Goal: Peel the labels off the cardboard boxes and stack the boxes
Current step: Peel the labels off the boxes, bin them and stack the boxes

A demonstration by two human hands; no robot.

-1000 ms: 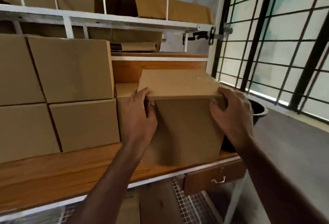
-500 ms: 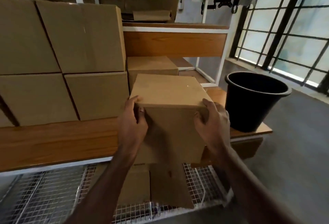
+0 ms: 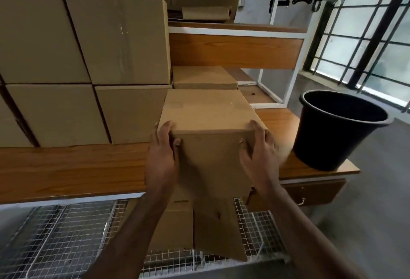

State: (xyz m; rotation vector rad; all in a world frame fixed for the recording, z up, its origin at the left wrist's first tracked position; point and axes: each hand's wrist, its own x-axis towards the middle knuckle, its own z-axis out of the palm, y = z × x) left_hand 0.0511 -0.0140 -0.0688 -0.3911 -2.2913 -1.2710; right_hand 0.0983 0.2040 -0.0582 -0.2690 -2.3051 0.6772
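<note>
Wooden counter (image 3: pixel 73 167) runs across a white metal shelving frame, carrying stacked brown cardboard boxes (image 3: pixel 106 68) at the left and a black plastic bucket (image 3: pixel 337 132) at the right. Between them, a plain brown cardboard box (image 3: pixel 210 128) is held over the counter's front edge. The left hand (image 3: pixel 163 156) and right hand (image 3: pixel 259 154) grip its sides, fingers curled around the top corners. Whether its base rests on the counter is unclear.

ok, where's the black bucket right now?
Head view, right side: the black bucket stands on the right end of the wooden shelf, just right of the cardboard box held in both hands, below the barred window.
</note>
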